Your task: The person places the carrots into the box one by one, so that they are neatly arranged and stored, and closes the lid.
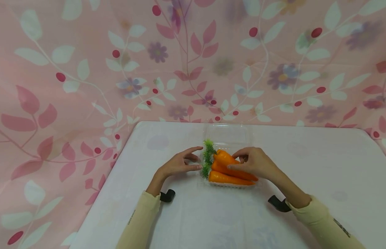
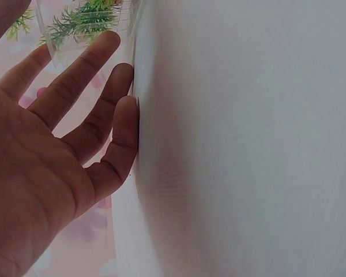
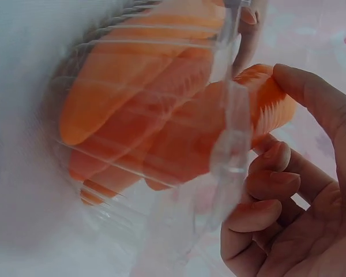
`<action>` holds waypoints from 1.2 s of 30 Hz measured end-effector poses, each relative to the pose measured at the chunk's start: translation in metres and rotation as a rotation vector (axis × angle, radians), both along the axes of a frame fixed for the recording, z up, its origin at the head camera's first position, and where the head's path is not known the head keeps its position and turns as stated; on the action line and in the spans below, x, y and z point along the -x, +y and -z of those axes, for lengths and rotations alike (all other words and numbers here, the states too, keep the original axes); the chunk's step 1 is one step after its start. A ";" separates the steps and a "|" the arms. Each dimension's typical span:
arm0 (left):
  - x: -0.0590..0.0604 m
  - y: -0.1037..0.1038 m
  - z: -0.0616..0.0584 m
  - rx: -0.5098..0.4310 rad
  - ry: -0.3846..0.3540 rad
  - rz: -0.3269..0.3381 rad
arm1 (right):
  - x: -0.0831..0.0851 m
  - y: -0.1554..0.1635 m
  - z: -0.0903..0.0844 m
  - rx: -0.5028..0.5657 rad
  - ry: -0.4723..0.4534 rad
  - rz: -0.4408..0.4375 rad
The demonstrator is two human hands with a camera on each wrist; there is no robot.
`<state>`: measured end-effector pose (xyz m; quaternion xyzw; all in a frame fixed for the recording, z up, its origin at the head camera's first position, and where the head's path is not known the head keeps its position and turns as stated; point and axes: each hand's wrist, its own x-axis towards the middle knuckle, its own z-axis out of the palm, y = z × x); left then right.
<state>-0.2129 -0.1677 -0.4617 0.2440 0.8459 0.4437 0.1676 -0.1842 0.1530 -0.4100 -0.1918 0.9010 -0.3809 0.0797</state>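
Several orange toy carrots (image 1: 230, 178) with green leafy tops (image 1: 208, 159) lie side by side in a clear plastic box (image 1: 231, 186). My right hand (image 1: 253, 162) is over the box's right half. Its thumb and index finger pinch one carrot (image 3: 274, 104), which sticks up past the rim in the right wrist view. The other fingers of that hand curl beside the box wall. At the box's left side is my left hand (image 1: 178, 162), fingers extended and spread, fingertips right at the clear wall near the leaves. Its palm holds nothing.
The box's clear lid (image 1: 227, 134) is folded back behind it, toward the table's far edge. A white cloth covers the table (image 1: 186, 218). A pink floral curtain (image 1: 193, 62) hangs behind. Black wrist mounts (image 1: 279, 204) show below both hands.
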 end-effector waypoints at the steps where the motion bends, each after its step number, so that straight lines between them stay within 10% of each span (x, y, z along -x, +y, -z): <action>1: 0.000 0.000 0.001 0.000 0.001 0.000 | 0.000 0.000 0.001 -0.003 -0.006 -0.003; 36: 0.000 -0.002 -0.002 -0.005 0.013 0.014 | -0.010 -0.014 0.008 -0.089 -0.001 -0.035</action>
